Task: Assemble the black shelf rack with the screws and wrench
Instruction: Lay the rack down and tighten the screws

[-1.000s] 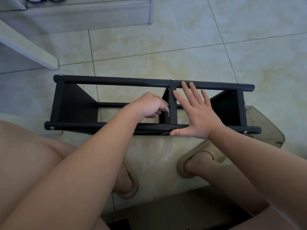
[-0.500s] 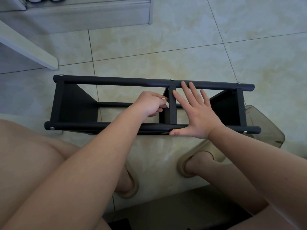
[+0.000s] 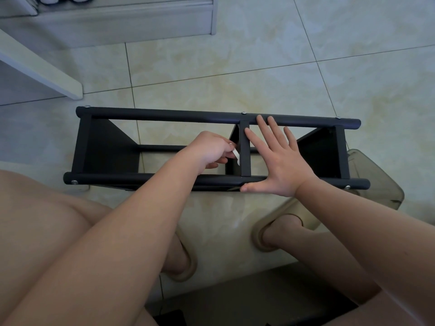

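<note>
The black shelf rack (image 3: 164, 112) lies on the tiled floor in front of me, two long tubes joined by three upright panels. Silver screw heads show on the tubes, one at the near left end (image 3: 74, 182). My left hand (image 3: 209, 149) reaches into the rack just left of the middle panel (image 3: 244, 158) and is closed on a small pale flat wrench (image 3: 236, 156) held against that panel. My right hand (image 3: 275, 161) lies flat on the rack with fingers spread, thumb on the near tube, fingertips touching the far tube.
A white board (image 3: 47, 74) slants in at the left and a cabinet base (image 3: 117, 22) runs along the top. A translucent bin (image 3: 376, 182) stands behind the rack's right end. My slippered feet (image 3: 282, 222) rest on the floor close to the near tube.
My left hand has twisted a little at the middle panel, so the pale wrench now points downward below the fingers. The right hand and the rack have stayed put.
</note>
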The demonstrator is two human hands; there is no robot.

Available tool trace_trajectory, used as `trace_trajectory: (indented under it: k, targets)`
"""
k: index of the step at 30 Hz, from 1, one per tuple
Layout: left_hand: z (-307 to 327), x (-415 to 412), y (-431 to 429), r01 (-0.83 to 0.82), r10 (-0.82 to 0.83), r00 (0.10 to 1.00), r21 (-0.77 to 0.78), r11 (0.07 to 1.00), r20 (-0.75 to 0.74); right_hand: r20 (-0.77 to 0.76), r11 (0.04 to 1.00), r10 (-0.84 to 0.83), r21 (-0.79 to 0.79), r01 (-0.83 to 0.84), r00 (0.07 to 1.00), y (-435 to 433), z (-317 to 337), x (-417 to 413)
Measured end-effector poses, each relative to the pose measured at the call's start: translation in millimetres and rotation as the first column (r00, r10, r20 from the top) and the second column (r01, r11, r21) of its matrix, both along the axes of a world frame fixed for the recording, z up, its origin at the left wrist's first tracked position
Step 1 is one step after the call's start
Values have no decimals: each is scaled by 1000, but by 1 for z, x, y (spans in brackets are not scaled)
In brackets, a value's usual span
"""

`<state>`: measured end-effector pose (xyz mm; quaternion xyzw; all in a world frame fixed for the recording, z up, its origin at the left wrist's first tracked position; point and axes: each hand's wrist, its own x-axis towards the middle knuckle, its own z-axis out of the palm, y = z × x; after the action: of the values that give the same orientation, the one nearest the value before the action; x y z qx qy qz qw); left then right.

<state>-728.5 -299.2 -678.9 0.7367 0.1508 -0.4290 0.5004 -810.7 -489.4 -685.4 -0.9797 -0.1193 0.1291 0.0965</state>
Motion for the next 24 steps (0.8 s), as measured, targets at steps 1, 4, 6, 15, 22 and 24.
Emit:
trace_trajectory:
  k: [1,4,6,15,22,24]
  targets:
    - [0,0,-1,8,-8,1000,-3,1000,-5,0,1000,1,0,-1,1000,0,0,0]
    - [-1,-1,-3,26,-26,999,-6,1000,-18,-3,1000,2,-2,-2,1000,0,0,0]
    - [-1,-1,-4,24,-25,999,-13,1000,-38,-5,1000,1,-2,-1,1000,0,0,0]
    - [-5,1,0,70,-73,991,-33,997,-111,-1,1000,-2,14,2,1000,0,0,0]
    - [-9,2,3,162,-164,985,-37,986,-59,-1,1000,-3,11,3,1000,0,-1,0]
    - [-11,2,5,190,-192,981,-40,981,-40,-4,1000,-3,9,3,1000,0,0,0]
